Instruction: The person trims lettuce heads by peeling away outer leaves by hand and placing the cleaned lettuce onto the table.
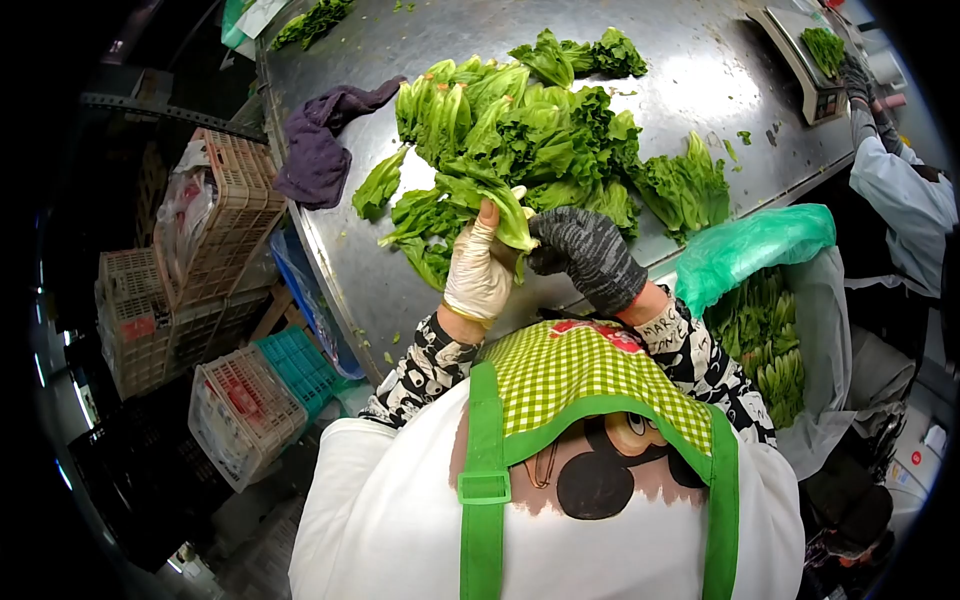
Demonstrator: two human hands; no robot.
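Note:
My left hand (477,272), in a whitish glove with the thumb tip bare, grips a head of green leaf lettuce (508,215) near its pale base. My right hand (588,258), in a dark grey knit glove, is closed against the base end of that same lettuce; its fingertips are partly hidden. Just beyond both hands, a large pile of lettuce heads (545,130) lies on the metal table (345,250). Loose leaves (380,185) lie left of the pile, and another lettuce head (688,185) is to its right.
A purple cloth (325,140) lies at the table's left edge. Right of me, a lined container holds lettuce (765,345) beneath green plastic (755,255). Crates (225,215) stand at left. At far right, a co-worker's gloved hand (856,80) is by greens on a scale (800,65).

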